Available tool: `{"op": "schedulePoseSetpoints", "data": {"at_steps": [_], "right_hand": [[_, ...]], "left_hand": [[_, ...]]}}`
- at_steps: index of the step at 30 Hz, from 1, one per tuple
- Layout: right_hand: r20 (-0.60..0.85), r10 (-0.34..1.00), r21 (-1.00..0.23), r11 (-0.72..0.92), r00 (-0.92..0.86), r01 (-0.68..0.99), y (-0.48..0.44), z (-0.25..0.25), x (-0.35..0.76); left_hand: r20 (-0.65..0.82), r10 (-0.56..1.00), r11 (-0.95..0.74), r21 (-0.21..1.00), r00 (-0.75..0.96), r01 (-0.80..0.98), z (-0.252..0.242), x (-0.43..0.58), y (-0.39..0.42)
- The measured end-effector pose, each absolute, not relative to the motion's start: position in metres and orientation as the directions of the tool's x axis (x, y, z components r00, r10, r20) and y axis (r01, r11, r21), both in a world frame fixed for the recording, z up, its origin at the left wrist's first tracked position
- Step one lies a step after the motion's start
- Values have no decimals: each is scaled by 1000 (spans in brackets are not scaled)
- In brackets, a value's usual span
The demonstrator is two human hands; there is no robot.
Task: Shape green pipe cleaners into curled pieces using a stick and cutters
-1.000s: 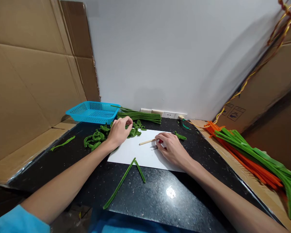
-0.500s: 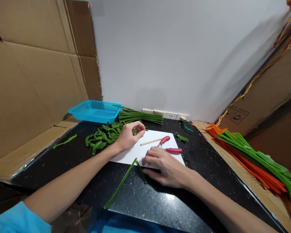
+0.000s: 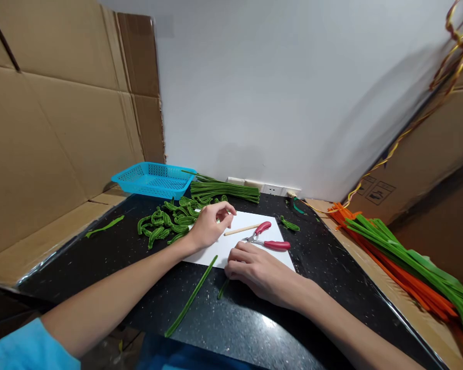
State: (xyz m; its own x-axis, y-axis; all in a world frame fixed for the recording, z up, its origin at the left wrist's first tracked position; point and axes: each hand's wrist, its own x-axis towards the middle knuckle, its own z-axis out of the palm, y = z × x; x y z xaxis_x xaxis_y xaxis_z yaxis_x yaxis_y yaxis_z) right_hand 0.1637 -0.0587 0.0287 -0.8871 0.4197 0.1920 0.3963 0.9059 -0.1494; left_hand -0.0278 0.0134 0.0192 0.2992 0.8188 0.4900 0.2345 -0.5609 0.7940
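Swung round since half a second earlier, the short, fuzzy green strip (image 3: 223, 291) angled leftward and toward the person from the right hand (image 3: 252, 266), whose bent fingers were clamped on its far end. Left of that hand, the long, fuzzy green strip (image 3: 192, 297) lay slanted on the speckled black tabletop (image 3: 146, 308), untouched, while red-handled metal pliers (image 3: 277, 245) rested just beyond the knuckles. Over the white rectangular sheet (image 3: 206, 256), the left hand (image 3: 212, 224) curled thumb toward index finger; whether they met or pinched anything could not be told.
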Motion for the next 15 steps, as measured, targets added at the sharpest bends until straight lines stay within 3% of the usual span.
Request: {"op": "schedulePoseSetpoints", "data": {"at_steps": [6, 12, 15], "right_hand": [[456, 412, 16, 882, -789, 470, -55, 23, 166], [705, 494, -23, 733, -509, 680, -45, 23, 186], [676, 578, -130, 705, -458, 698, -42, 24, 192]], "left_hand": [[405, 835, -464, 882, 372, 84, 17, -26, 12], [158, 732, -175, 984, 663, -40, 25, -23, 6], [150, 679, -118, 988, 718, -95, 29, -22, 1]]}}
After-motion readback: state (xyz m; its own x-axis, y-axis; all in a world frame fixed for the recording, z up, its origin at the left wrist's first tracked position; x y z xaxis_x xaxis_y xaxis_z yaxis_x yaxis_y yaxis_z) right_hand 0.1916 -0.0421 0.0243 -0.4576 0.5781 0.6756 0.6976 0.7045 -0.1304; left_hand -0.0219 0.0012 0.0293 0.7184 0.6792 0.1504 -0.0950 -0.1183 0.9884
